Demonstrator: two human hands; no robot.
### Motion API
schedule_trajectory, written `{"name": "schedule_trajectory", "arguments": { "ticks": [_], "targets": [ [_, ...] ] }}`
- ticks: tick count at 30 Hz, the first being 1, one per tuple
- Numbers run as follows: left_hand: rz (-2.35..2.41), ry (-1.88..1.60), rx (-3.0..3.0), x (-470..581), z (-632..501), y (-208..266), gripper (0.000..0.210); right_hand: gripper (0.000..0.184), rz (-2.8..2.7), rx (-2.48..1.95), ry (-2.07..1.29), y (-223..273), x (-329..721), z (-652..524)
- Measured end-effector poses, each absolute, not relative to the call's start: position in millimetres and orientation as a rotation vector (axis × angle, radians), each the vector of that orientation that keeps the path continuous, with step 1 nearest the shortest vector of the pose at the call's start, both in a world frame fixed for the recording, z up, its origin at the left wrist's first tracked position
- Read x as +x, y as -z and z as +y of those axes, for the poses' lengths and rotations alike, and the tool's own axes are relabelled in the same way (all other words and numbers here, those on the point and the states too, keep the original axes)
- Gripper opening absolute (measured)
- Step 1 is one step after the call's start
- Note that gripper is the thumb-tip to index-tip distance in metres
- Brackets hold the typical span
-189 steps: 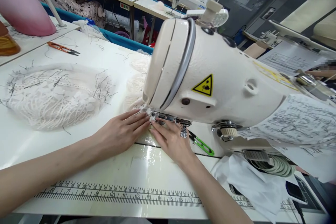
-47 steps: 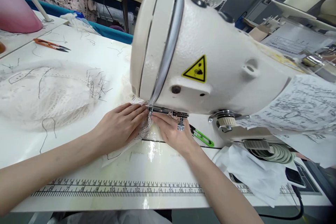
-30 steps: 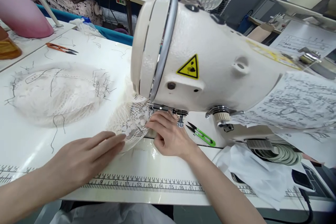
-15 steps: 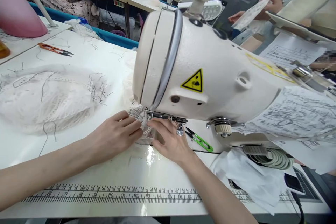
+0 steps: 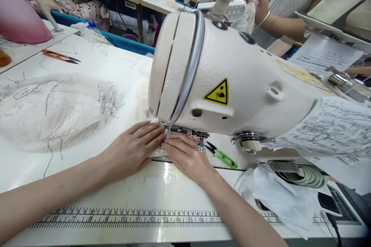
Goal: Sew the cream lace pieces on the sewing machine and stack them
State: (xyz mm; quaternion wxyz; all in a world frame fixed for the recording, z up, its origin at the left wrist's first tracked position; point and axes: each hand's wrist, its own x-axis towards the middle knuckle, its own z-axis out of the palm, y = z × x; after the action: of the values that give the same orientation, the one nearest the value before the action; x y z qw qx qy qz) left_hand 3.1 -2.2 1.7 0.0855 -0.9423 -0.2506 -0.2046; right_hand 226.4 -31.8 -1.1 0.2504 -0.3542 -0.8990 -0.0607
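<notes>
My left hand lies with its fingers stretched out nearly flat over a piece of white lace fabric. Its fingertips are beside the needle area of a white sewing machine. Close against them, my right hand has its fingers bent together on the same lace, below the machine's head. Most of the lace is hidden by the hands and the machine head. The needle cannot be made out. Green thread snips lie just right of my right hand.
A pale lace bundle with dark loose threads lies at left, orange thread snips behind it. A ruler strip runs along the table's front. White cloth and a phone lie at right. Co-workers' hands are behind the machine.
My left fingers have straightened and moved right over the lace, closer to my right hand. My right fingers have drawn together. A co-worker's hands behind the machine have shifted left.
</notes>
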Motion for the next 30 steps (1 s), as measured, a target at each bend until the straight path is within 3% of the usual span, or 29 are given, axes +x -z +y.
{"name": "schedule_trajectory", "arguments": {
  "ticks": [13,30],
  "targets": [
    [-0.774,0.541,-2.838,1.4,-2.0,0.5,0.043,0.026,-2.447,-1.053,0.354,-4.2,226.3,-34.9],
    [-0.857,0.602,-2.816,7.0,-0.4,7.6,0.038,0.019,-2.351,-1.195,0.268,0.8,226.5,-35.2]
  ]
}}
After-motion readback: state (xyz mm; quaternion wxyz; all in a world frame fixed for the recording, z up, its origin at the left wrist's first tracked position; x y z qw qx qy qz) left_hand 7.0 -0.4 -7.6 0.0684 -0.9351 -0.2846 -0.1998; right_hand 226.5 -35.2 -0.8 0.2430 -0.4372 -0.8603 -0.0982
